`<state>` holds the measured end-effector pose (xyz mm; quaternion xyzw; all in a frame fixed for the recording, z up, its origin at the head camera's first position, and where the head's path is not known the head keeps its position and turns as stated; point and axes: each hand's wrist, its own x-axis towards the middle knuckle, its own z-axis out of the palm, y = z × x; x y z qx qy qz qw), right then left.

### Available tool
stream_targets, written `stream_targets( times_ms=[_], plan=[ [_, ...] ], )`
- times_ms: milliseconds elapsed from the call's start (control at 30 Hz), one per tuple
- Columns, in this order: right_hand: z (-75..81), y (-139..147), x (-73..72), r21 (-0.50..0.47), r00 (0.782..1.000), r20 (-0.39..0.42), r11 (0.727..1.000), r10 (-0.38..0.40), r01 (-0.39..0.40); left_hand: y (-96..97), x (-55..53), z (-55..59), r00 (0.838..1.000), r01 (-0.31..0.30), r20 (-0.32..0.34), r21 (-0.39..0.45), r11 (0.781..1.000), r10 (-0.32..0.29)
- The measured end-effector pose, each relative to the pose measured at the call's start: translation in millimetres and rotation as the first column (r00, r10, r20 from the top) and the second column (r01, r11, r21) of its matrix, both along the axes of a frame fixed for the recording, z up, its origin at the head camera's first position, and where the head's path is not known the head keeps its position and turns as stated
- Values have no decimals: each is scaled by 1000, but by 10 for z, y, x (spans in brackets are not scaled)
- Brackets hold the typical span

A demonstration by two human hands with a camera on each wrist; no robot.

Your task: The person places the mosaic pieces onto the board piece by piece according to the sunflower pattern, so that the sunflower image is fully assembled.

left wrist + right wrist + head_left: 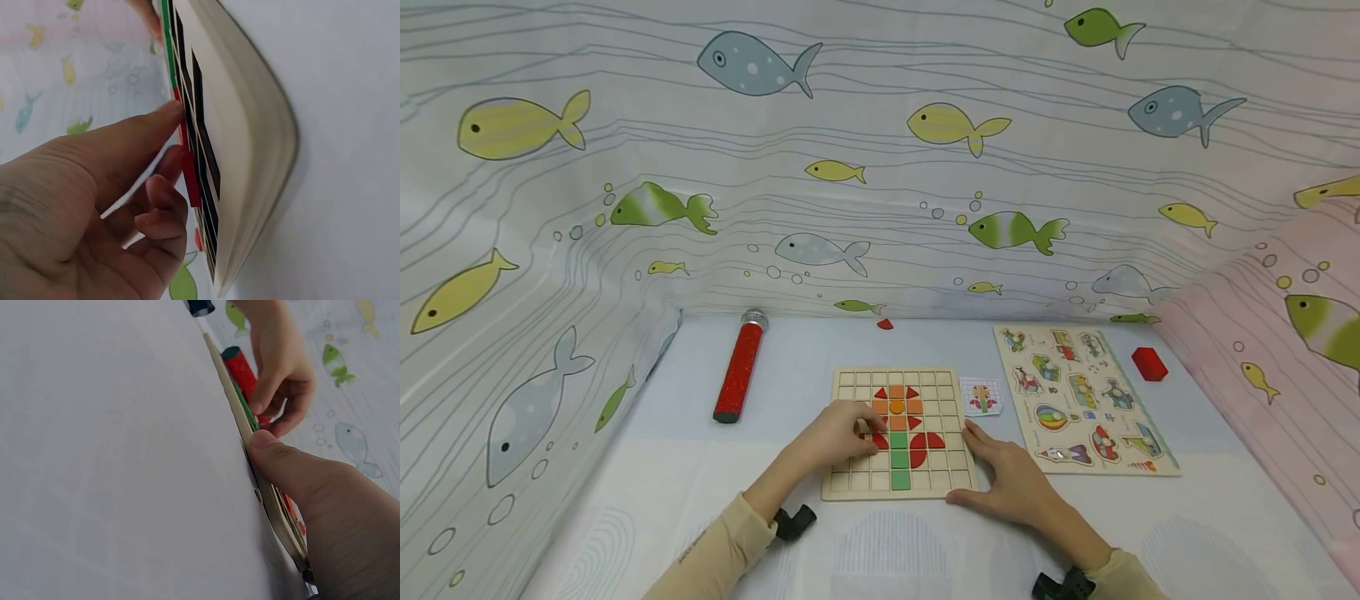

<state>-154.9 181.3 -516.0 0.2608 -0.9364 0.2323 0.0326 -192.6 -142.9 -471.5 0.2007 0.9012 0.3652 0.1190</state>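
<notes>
A wooden grid board (861, 489) lies on the table, with orange, red and green pieces forming a pattern. At its left side my left hand (837, 433) has its thumb and fingers at a red quarter-circle piece (881, 442). In the left wrist view, one red piece (191, 180) stands out from the board's face by the curled fingers; the thumb tip touches the red row beside it. My right hand (1011, 479) rests along the board's right edge, thumb near the lower corner and fingers extended. Above it lies a small pattern card (981, 397).
A red microphone (740, 371) lies to the left. On the right are a picture puzzle board (1078, 400) and a red block (1150, 364). One red piece (886, 324) lies behind the grid board, near the fish-print backdrop (895, 217).
</notes>
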Motion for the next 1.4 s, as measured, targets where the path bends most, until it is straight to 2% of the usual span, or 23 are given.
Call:
stream_targets(
  times_ms=[133,233,433,633,733,867,967,1067,1200,1400],
  plan=[
    [-4,-2,0,-1,1000,12,1000,-2,2,-10,7,-31,998,-59,20,-1,998,59],
    [-1,-3,1,3,1000,14,1000,-3,2,-15,11,-50,996,-81,23,7,997,81],
    [6,-8,6,9,1000,11,1000,2,-2,-33,11,-59,998,-58,9,7,998,58],
    [-2,-14,0,12,1000,-2,1000,9,-9,-141,-12,24,996,-71,44,-9,997,71],
    [-6,-13,-5,7,1000,-11,1000,16,-16,-234,-20,63,997,-49,55,-18,999,50],
    [-12,0,-9,-1,999,-26,1000,21,-21,-323,-22,85,999,26,47,-25,999,-25],
    [-8,6,-8,1,999,-29,1000,21,-21,-342,-14,89,997,69,34,-33,997,-68],
    [-2,10,-7,-3,999,-25,1000,23,-23,-332,2,95,996,85,12,-48,995,-85],
    [4,10,-6,-9,999,-21,1000,24,-25,-292,31,118,998,67,-5,-73,995,-68],
    [-7,14,-10,4,1000,-15,1000,17,-17,-189,58,101,1000,-7,-18,-184,983,4]
  ],
)
